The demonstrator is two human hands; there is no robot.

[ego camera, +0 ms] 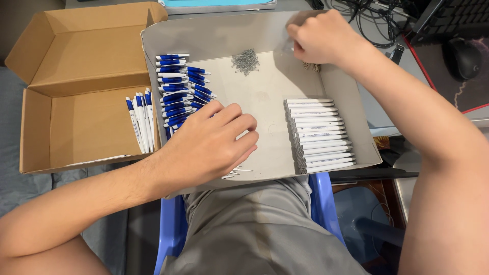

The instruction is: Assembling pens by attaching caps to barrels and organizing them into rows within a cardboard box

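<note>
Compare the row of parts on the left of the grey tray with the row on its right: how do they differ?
The left row of parts is blue and white; the right row of barrels is plain white. The left row lies in two overlapping columns, partly covered by the left hand; the right row is one neat column, untouched, apart from the right hand. Both lie crosswise on the grey tray.

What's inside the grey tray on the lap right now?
Grey tray: blue-and-white pen parts, white barrels, a spring pile. The left hand covers thin refills; the right hand hides more springs.
</note>
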